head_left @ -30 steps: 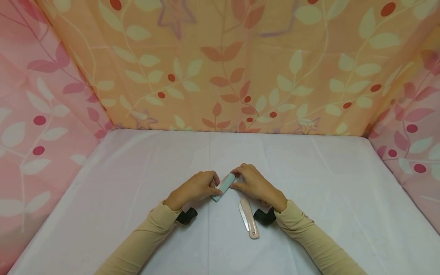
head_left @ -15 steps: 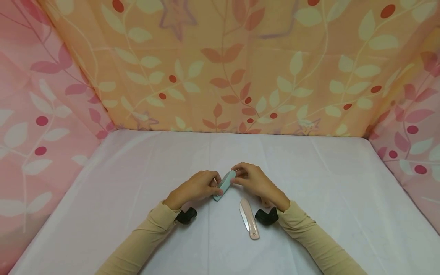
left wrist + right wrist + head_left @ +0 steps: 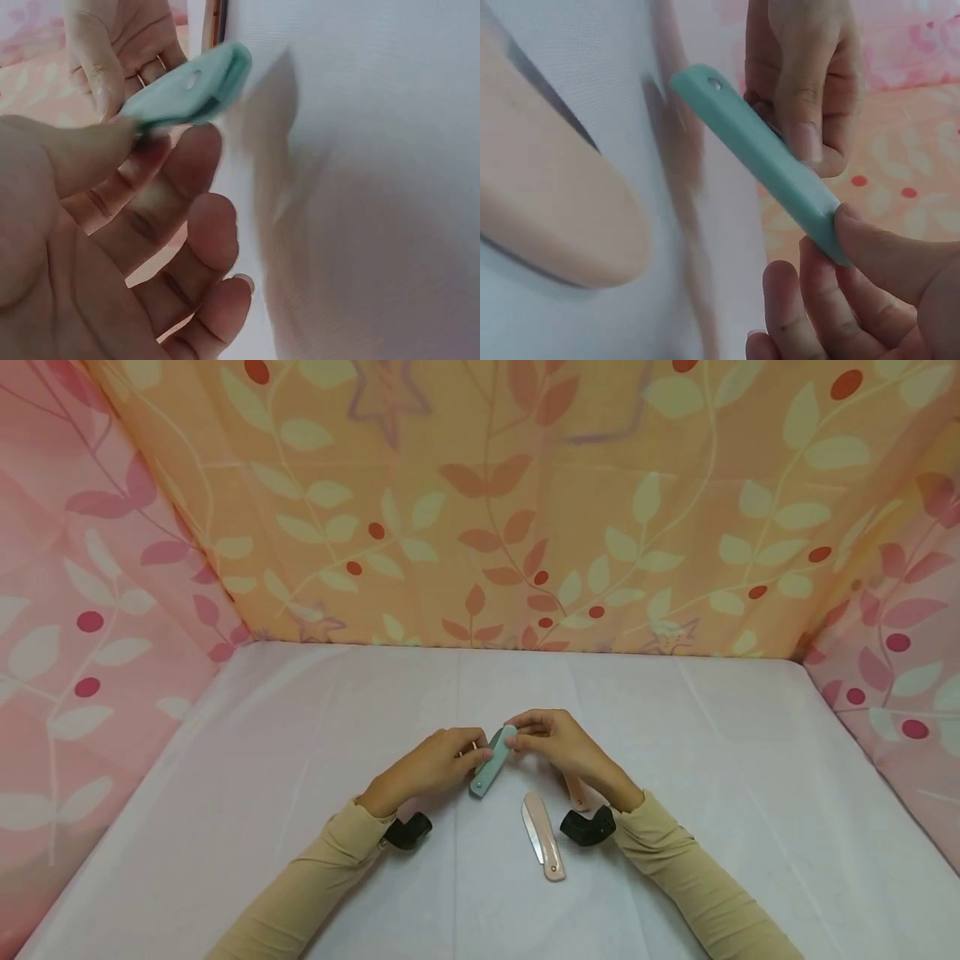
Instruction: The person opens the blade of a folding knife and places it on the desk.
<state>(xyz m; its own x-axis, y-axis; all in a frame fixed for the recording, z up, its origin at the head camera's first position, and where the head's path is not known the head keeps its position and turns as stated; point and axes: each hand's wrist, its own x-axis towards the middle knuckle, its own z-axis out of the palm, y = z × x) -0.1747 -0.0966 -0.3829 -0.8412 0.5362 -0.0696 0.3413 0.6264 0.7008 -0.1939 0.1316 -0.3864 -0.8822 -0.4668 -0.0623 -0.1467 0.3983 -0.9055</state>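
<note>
Both hands hold a mint-green folding knife (image 3: 491, 774) over the table, its riveted end pointing down toward the person. The thumb and fingers of my right hand (image 3: 551, 735) pinch the far end of its handle (image 3: 765, 161). My left hand (image 3: 442, 760) pinches it from the other side, along the edge where the grey blade (image 3: 495, 739) shows; those fingertips partly cover the blade. Nearer the person lies a pink folding knife (image 3: 553, 852) with its blade part way out of the handle. A peach-coloured handle with a rivet (image 3: 577, 793) lies partly hidden beneath the right wrist.
A white cloth (image 3: 337, 718) covers the table. Patterned fabric walls stand around it: an orange one (image 3: 480, 510) at the back and pink ones (image 3: 97, 635) at the sides. Black wrist cameras (image 3: 408, 832) sit at both cuffs.
My left thumb has moved from the knife's riveted end up to the blade side. The grey blade has come into view, and my right hand has risen slightly, uncovering more of the peach handle.
</note>
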